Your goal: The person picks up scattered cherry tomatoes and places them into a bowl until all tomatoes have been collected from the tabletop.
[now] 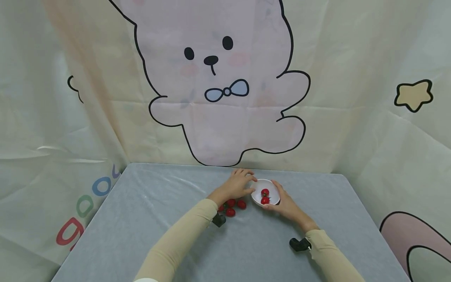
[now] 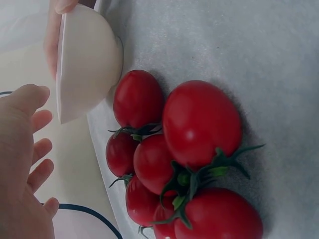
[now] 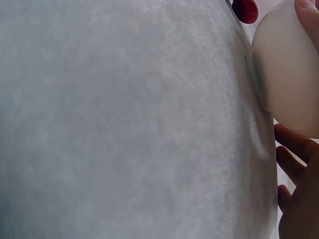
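Note:
A small white bowl (image 1: 260,198) stands on the cloth-covered table with two red cherry tomatoes (image 1: 265,192) inside. My right hand (image 1: 287,204) holds it from the right, thumb on the near side and fingers round the far side. To the bowl's left is my left hand (image 1: 237,185), its fingers loosely spread, holding nothing, with thumb and fingertips close to the rim. Under the left wrist lies a group of cherry tomatoes (image 1: 230,212), some with green stems (image 2: 192,181); the forearm partly hides them in the head view.
Pale blue-grey cloth covers the table (image 1: 310,188). Behind it hangs a cream curtain (image 1: 327,129) with a printed bear, meeting the far table edge. Black wrist cameras (image 1: 300,244) sit below both wrists, the left one right beside the loose tomatoes.

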Demonstrator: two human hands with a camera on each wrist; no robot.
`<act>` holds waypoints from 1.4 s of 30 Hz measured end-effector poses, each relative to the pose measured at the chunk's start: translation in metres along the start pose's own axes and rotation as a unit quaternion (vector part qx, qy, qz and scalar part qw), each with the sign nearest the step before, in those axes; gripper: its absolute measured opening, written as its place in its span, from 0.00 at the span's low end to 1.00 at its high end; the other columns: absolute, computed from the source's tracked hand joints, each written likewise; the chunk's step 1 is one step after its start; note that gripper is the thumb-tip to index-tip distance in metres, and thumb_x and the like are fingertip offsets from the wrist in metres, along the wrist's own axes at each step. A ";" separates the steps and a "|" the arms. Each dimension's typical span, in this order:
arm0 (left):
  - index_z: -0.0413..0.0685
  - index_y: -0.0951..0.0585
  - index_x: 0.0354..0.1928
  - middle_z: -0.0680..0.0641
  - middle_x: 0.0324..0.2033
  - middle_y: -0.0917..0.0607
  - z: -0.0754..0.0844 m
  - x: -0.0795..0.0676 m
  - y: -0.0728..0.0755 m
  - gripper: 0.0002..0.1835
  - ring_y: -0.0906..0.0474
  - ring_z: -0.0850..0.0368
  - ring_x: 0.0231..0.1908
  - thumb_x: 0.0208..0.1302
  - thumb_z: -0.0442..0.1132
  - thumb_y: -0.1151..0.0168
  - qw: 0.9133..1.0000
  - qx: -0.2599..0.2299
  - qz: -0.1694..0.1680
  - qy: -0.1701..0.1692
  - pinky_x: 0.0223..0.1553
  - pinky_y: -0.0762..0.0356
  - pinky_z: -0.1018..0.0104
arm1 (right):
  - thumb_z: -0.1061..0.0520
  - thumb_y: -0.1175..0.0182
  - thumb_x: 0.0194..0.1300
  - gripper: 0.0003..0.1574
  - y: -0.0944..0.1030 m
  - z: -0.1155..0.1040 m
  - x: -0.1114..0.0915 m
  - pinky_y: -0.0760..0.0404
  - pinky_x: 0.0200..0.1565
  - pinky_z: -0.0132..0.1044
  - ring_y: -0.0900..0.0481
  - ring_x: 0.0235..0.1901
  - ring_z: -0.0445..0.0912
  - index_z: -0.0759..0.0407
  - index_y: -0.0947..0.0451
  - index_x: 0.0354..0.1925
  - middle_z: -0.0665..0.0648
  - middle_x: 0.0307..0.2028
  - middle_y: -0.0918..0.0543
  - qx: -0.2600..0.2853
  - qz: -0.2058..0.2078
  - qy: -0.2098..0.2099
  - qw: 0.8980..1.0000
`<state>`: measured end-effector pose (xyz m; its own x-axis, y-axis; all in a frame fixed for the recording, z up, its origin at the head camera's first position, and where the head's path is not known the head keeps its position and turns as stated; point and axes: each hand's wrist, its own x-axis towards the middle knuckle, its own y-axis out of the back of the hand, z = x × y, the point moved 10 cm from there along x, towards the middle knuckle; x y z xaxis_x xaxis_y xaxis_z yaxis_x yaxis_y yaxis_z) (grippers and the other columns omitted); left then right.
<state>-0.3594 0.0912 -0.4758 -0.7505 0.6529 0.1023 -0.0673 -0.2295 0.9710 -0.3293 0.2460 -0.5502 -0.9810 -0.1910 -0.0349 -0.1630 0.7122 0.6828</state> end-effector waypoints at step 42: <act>0.53 0.18 0.56 0.47 0.64 0.25 -0.054 -0.080 0.018 0.18 0.34 0.45 0.66 0.68 0.48 0.39 0.997 -0.064 0.029 0.008 0.68 0.40 0.38 | 0.35 0.25 0.48 0.73 0.002 -0.004 -0.001 0.40 0.70 0.65 0.41 0.73 0.61 0.50 0.57 0.78 0.64 0.75 0.42 0.004 0.002 0.010 1.000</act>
<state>-0.3363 -0.0044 -0.4781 -0.7661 0.6242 0.1532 -0.1063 -0.3582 0.9276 -0.3278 0.2445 -0.5460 -0.9792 -0.2019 -0.0175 -0.1603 0.7185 0.6768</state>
